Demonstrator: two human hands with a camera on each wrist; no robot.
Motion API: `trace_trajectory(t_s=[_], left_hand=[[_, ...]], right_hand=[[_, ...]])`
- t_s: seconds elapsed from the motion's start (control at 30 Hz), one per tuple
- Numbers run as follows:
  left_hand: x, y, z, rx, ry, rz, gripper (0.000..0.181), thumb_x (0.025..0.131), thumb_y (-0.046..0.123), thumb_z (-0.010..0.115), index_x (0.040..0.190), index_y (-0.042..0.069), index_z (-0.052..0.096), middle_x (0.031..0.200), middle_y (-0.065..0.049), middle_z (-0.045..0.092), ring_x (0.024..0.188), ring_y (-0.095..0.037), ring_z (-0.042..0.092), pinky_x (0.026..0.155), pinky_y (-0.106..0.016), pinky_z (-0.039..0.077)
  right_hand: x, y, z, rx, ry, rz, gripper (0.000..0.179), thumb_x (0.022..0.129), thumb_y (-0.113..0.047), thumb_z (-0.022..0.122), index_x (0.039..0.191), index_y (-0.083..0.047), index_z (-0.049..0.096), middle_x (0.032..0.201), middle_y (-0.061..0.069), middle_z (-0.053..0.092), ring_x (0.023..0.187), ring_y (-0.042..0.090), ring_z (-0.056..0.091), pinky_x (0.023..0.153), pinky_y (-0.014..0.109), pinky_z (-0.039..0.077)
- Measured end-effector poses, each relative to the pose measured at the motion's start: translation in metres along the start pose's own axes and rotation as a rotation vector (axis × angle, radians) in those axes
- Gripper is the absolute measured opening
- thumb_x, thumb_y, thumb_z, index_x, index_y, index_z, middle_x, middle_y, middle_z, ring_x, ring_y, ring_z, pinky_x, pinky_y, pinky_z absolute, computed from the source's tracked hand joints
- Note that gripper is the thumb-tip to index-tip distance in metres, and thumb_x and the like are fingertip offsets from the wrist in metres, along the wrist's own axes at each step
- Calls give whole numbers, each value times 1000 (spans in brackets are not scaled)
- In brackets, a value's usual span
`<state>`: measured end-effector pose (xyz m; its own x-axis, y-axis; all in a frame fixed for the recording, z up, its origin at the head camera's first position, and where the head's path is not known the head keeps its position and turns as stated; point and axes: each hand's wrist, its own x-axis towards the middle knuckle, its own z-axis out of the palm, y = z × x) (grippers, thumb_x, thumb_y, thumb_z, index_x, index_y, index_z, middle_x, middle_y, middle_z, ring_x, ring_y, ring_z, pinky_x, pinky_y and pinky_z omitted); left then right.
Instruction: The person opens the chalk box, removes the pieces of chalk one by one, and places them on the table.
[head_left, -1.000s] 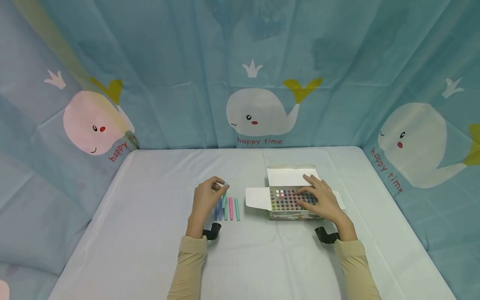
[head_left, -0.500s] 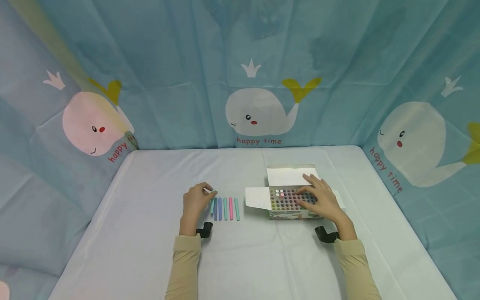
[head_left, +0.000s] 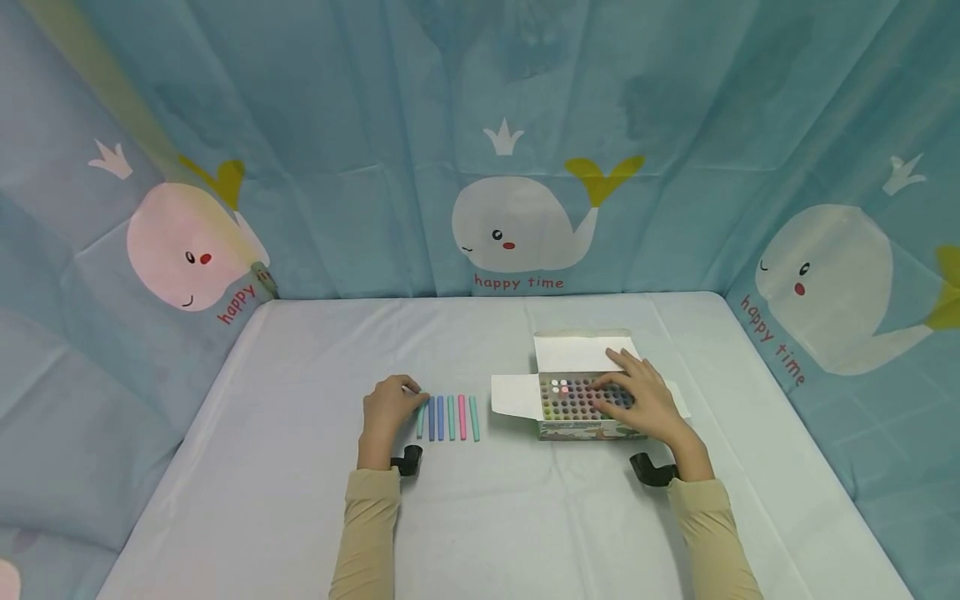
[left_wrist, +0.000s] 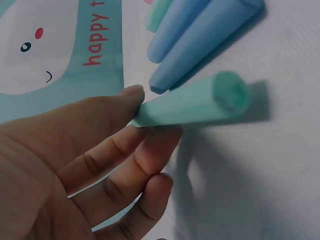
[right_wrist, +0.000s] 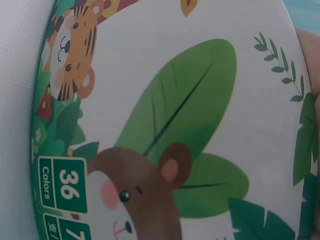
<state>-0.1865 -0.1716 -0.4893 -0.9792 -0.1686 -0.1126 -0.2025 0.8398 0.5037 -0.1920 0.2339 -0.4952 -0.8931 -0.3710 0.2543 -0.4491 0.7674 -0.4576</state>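
My left hand (head_left: 388, 410) pinches a mint-green chalk stick (left_wrist: 192, 102) by its far end, between thumb and fingertips. That stick lies at the left end of a row of chalks on the table, next to a blue chalk (head_left: 431, 418) and another blue chalk (head_left: 440, 418). Further right in the row are a green chalk (head_left: 452, 418), a pink chalk (head_left: 462, 417) and a second green one (head_left: 474, 418). My right hand (head_left: 645, 402) rests over the right part of the chalk box (head_left: 577, 431), thumb and index finger apart; contact with the chalks inside cannot be told.
The box's lid (head_left: 581, 352) stands raised at the back and a side flap (head_left: 516, 396) sticks out left. Inside, coloured ends show in rows, with white and pink ones standing higher. Printed animals cover the box side (right_wrist: 175, 115). A white cloth (head_left: 510, 517) covers the table.
My left hand has carried the mint-green chalk left, past the blue ones, and lowered it beside the row's left end. My right hand and the box have stayed put.
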Motion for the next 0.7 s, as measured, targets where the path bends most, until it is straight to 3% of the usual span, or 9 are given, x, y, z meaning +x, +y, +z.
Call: trace_trajectory(t_s=[0.7], left_hand=[[0,-5,1,8,-15,-2,26,80,32,71,88,8,68,83,-10,66,73,-26,58,80,-52,43]], right_hand=[[0,0,-1,13,-5,-7,24,77,-41,72,97,-28,66,147,15,32,138,39,19,110,58,6]])
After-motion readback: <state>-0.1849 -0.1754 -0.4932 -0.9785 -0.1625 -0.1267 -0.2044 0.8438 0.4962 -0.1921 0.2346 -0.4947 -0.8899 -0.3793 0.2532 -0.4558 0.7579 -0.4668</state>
